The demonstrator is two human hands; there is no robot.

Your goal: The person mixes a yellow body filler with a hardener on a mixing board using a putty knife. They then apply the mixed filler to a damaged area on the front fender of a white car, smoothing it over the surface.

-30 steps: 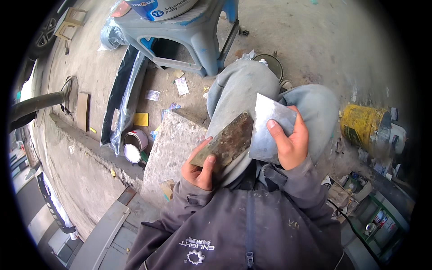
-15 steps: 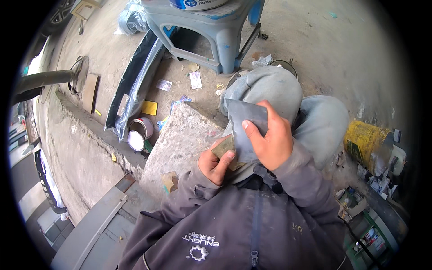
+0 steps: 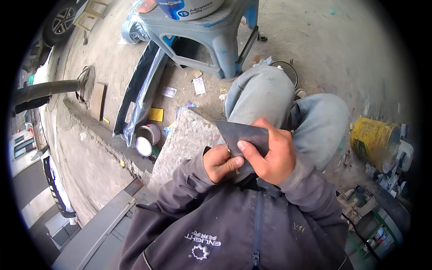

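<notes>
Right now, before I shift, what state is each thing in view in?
Grey metal plate: held in the right hand.
Left hand: curled, thumb at the plate's edge.
Stool: upright, paint-marked.
Tub: on the stool, top out of view.
Small can: open.
Black strip: partly plastic-wrapped.
Yellow bucket: stained.

dark grey plate (image 3: 235, 131), pale blue-grey trousers (image 3: 261, 94), purplish-grey jacket (image 3: 220, 225), blue-smeared grey stool (image 3: 226, 42), dark-streaked yellow bucket (image 3: 370, 136)

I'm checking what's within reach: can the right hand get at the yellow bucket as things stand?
Probably not freely: the right hand grips the grey metal plate, and the person's right leg seems to lie between it and the yellow bucket.
</notes>
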